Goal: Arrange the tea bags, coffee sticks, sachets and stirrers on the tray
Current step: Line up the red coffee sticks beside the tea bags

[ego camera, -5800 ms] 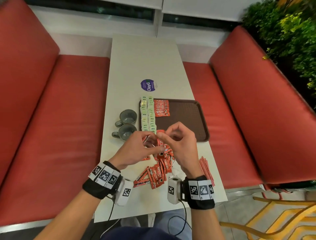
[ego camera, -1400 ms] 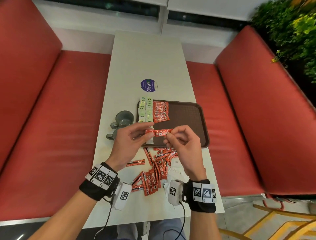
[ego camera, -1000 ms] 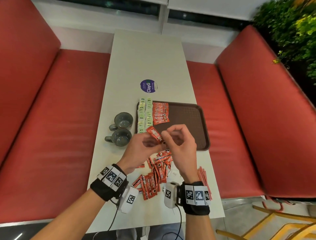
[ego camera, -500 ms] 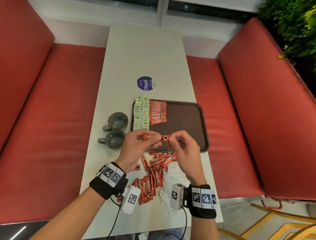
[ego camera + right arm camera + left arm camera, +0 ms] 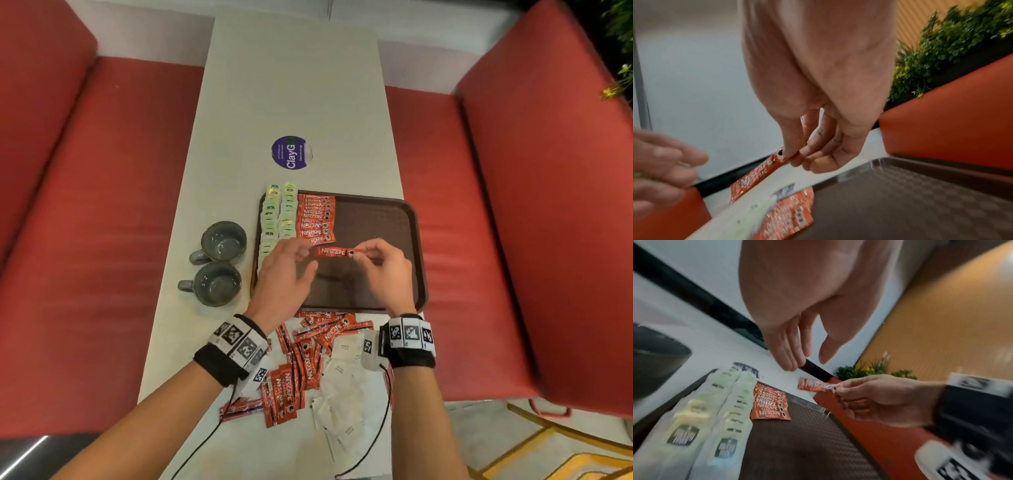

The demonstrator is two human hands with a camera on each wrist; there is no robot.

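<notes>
My right hand (image 5: 358,255) pinches one end of a red Nescafe coffee stick (image 5: 334,252) and holds it level just above the brown tray (image 5: 376,219). In the right wrist view, thumb and fingers of that hand (image 5: 793,155) clamp the stick (image 5: 758,172). My left hand (image 5: 303,255) hovers at the stick's other end with its fingers relaxed, and the left wrist view shows the hand (image 5: 807,356) clear of the stick (image 5: 809,384). Two columns of green tea bags (image 5: 277,219) and a row of coffee sticks (image 5: 317,219) lie at the tray's left side.
Loose coffee sticks (image 5: 308,349) and white sugar sachets (image 5: 342,394) lie in a heap on the table near me. Two grey mugs (image 5: 222,241) (image 5: 215,284) stand left of the tray. A purple sticker (image 5: 289,152) lies beyond it. Red benches flank the table.
Both hands have moved forward from above the loose heap to over the tray. The left hand has let go of the stick's left end, and the right still holds the other end.
</notes>
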